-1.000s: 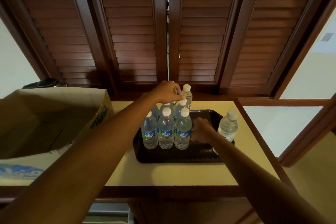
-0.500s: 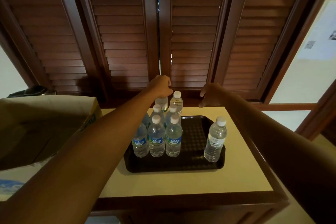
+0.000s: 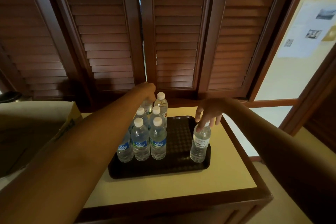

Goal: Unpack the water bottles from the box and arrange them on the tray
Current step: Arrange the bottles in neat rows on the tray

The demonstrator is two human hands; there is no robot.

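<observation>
A dark brown tray (image 3: 181, 167) lies on the yellow-topped table (image 3: 172, 189). Several clear water bottles (image 3: 141, 142) with white caps and blue labels stand packed together on the tray's left half. My left hand (image 3: 148, 91) reaches over them and grips the top of a bottle at the back left (image 3: 147, 108). A lone bottle (image 3: 200, 143) stands upright at the tray's right edge. My right hand (image 3: 209, 112) closes its fingers over that bottle's cap and neck. The open cardboard box (image 3: 54, 120) sits at the left, partly hidden by my left arm.
Dark wooden louvred shutters (image 3: 172, 32) rise directly behind the table. A wooden rim (image 3: 181, 203) borders the tabletop at front and right. Papers (image 3: 307, 31) hang on the pale wall at the right. A dark object (image 3: 10, 96) sits behind the box.
My right hand let go of the lone bottle, lifted toward the shutters, and has now come down onto that bottle's cap. My left hand stays on the back bottle. The camera view shifted.
</observation>
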